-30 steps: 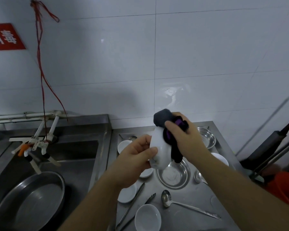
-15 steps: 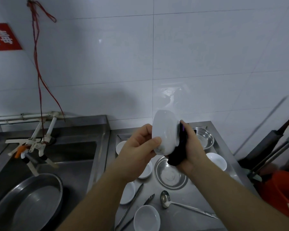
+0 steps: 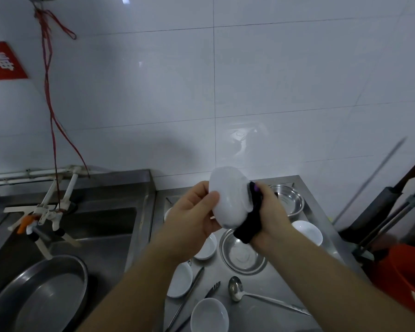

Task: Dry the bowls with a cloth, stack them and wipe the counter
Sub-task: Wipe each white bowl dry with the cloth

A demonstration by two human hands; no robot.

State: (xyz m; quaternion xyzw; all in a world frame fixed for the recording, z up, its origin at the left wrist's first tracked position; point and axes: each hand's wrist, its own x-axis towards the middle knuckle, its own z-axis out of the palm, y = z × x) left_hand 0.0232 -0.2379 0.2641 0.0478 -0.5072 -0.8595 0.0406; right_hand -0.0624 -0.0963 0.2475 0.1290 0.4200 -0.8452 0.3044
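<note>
I hold a white bowl point(image 3: 229, 196) up over the steel counter point(image 3: 271, 315), its underside turned toward me. My left hand point(image 3: 192, 218) grips its left rim, thumb on the outside. My right hand point(image 3: 272, 216) holds a dark cloth point(image 3: 250, 224) with a purple patch against the bowl's right side. Below stand several white bowls, among them one at the front point(image 3: 209, 316), one at the right point(image 3: 307, 232) and small ones point(image 3: 181, 280) partly hidden by my left arm. Two steel bowls sit there too, one in the middle point(image 3: 242, 256) and one at the back point(image 3: 289, 202).
A steel ladle point(image 3: 254, 295), tongs point(image 3: 189, 293) and a fork lie on the counter's front part. Left of the counter is a sink point(image 3: 98, 238) with a large steel pan point(image 3: 38, 295) and taps point(image 3: 43, 212). An orange bucket point(image 3: 407, 281) and mop handles stand at the right.
The bowl has been turned and raised a little, its underside now facing me. The cloth has shifted from the bowl's top and front to its right side.
</note>
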